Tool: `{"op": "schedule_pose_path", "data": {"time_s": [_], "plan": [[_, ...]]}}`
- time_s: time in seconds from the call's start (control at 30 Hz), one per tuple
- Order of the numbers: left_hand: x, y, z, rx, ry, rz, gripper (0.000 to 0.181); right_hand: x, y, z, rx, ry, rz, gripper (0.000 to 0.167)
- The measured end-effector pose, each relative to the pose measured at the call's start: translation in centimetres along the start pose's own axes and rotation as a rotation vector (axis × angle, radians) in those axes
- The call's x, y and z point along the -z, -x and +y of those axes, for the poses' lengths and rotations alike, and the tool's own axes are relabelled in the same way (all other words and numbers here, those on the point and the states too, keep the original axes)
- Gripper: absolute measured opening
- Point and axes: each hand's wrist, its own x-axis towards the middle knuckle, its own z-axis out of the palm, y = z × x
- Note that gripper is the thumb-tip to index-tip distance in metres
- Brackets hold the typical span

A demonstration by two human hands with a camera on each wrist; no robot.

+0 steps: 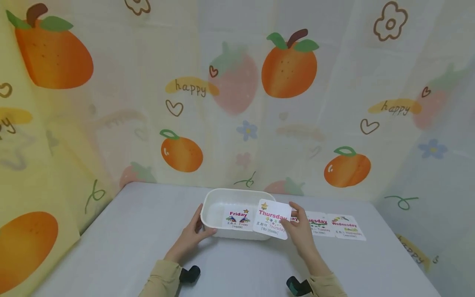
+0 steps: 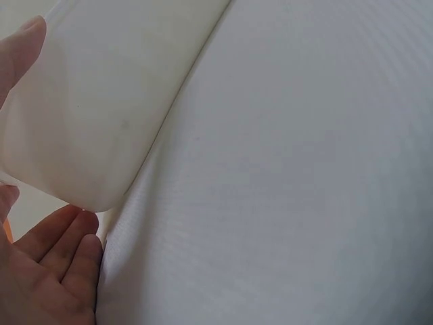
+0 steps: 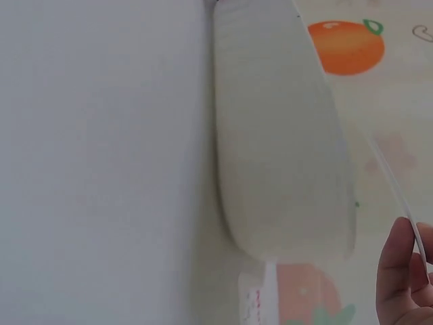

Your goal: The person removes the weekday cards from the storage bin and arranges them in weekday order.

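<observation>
A white plastic tub stands on the table, a Friday card lying inside it. My left hand grips the tub's left end; in the left wrist view the thumb lies along the wall and the fingers touch the corner. A white Thursday card is pinched between the thumb and fingers of my right hand, tilted over the tub's right end. From the right wrist, that card shows edge-on.
Right of the tub, a Tuesday card and a Wednesday card lie in a row on the table. Another card at the row's left is mostly hidden behind my right hand. A fruit-print curtain hangs behind the table.
</observation>
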Motion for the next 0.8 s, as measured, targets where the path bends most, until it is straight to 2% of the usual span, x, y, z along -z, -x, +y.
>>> {"op": "schedule_pose_path", "data": {"time_s": [0.27, 0.57, 0.8], "plan": [[0.0, 0.0, 0.1, -0.006, -0.008, 0.007, 0.102, 2.9, 1.4, 1.7, -0.058, 0.012, -0.008, 0.060], [0.1, 0.1, 0.1, -0.015, -0.013, 0.004, 0.102, 6.5, 2.0, 3.4, -0.153, 0.025, -0.024, 0.060], [0.0, 0.1, 0.2, -0.023, -0.016, 0.012, 0.101, 7.3, 2.0, 4.4, -0.212, 0.065, -0.059, 0.062]]}}
